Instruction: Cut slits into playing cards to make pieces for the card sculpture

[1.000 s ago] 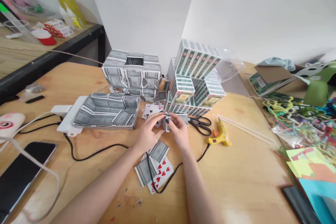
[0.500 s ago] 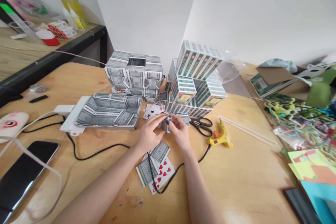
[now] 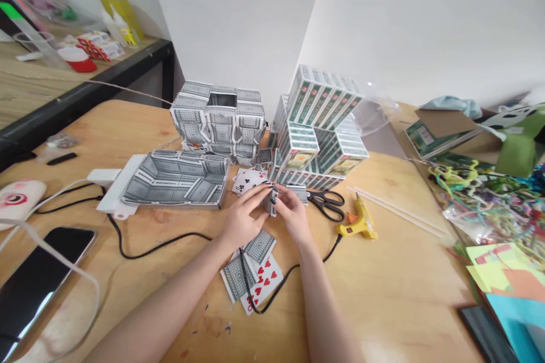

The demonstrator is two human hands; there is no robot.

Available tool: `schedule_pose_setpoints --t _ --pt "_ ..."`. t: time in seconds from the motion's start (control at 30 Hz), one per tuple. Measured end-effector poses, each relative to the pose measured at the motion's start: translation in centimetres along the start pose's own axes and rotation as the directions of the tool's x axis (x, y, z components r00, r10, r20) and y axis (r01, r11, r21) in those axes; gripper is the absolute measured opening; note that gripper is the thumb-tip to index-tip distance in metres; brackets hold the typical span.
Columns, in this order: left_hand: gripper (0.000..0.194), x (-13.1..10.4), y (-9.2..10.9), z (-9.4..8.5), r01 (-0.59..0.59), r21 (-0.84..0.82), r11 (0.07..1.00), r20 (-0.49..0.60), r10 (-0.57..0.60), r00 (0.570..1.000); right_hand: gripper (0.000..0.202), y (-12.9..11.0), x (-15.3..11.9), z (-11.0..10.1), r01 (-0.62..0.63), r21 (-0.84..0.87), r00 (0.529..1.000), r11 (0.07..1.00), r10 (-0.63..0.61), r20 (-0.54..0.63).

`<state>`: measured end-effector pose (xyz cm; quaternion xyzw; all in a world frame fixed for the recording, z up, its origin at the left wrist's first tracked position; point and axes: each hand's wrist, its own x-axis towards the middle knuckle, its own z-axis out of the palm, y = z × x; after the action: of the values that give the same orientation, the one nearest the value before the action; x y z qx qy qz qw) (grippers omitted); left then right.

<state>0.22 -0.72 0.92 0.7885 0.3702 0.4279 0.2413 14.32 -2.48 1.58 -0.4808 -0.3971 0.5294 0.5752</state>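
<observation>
Between my two hands stands a small folded playing-card piece [image 3: 273, 208], partly hidden by fingers. My left hand [image 3: 244, 216] grips it from the left, and my right hand [image 3: 293, 212] pinches its right side. Loose cards, face up [image 3: 247, 180], lie just behind my left hand. Nearer to me, more cards [image 3: 260, 247] lie on the wood under a black cord. An open tray made of cards [image 3: 179, 178] sits to the left, with a larger card-built box [image 3: 221, 122] behind it. Stacked card packs [image 3: 300, 144] stand behind my right hand.
Black scissors [image 3: 327, 204] and a yellow glue gun [image 3: 360, 222] lie right of my hands, beside clear glue sticks [image 3: 398, 212]. A phone [image 3: 42, 278] and white cables are at left. Pipe cleaners [image 3: 489, 204] and coloured paper [image 3: 506, 272] are at right.
</observation>
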Motion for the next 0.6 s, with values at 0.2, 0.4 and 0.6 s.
schedule_pose_setpoints --t 0.2,0.4,0.6 --pt "0.053 0.03 0.16 0.01 -0.018 -0.004 1.0 -0.004 0.018 1.0 0.043 0.08 0.07 -0.12 -0.022 0.003 1.0 1.0 0.022 0.019" --pt "0.052 -0.03 0.26 -0.04 -0.006 -0.003 1.0 0.002 0.006 1.0 0.039 0.29 0.03 -0.18 -0.027 0.017 0.999 0.999 0.027 0.028" --pt "0.052 -0.1 0.39 0.01 0.016 0.023 1.0 0.012 -0.016 1.0 0.032 -0.27 -0.21 0.19 -0.064 -0.033 0.998 0.997 0.065 0.004"
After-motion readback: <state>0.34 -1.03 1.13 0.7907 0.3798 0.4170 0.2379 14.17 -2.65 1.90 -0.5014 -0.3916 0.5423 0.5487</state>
